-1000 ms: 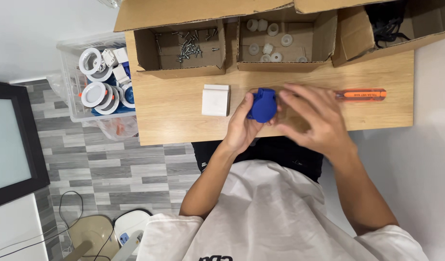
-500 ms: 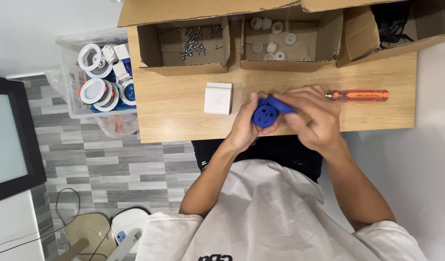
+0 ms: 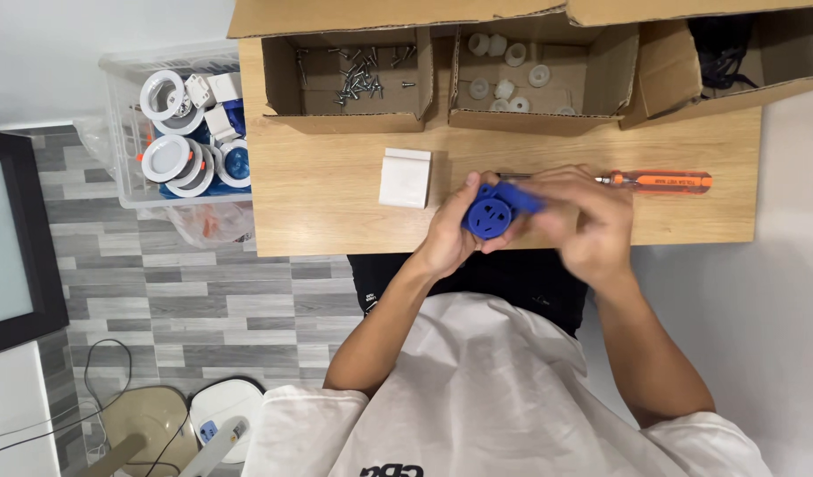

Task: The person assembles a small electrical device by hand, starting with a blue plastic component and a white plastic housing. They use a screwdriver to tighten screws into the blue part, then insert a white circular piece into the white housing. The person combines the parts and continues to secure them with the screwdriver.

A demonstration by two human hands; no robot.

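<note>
Head view: both hands meet over the near edge of the wooden table (image 3: 336, 212), just right of the picture's middle. The left hand (image 3: 451, 231) cups a blue plug (image 3: 493, 210) from the 8 o'clock side, fingers curled round its round face, which shows small holes and tilts toward the camera. The right hand (image 3: 588, 221) wraps the plug's other end from 3 o'clock, fingers bent and closed over the blue body; it is somewhat blurred, so the exact finger hold cannot be told.

At 9 o'clock from the plug, just beside the left hand, a small white box (image 3: 405, 177) lies on the table. At 2 o'clock, beyond the right hand, lies a screwdriver (image 3: 658, 182) with an orange handle. At 11 o'clock an open cardboard box holds loose screws (image 3: 358, 78); at 12 o'clock a second box holds white plastic rings (image 3: 508, 71). Far off at 9 o'clock, beside the table, a clear bin (image 3: 115, 141) carries white round fittings.
</note>
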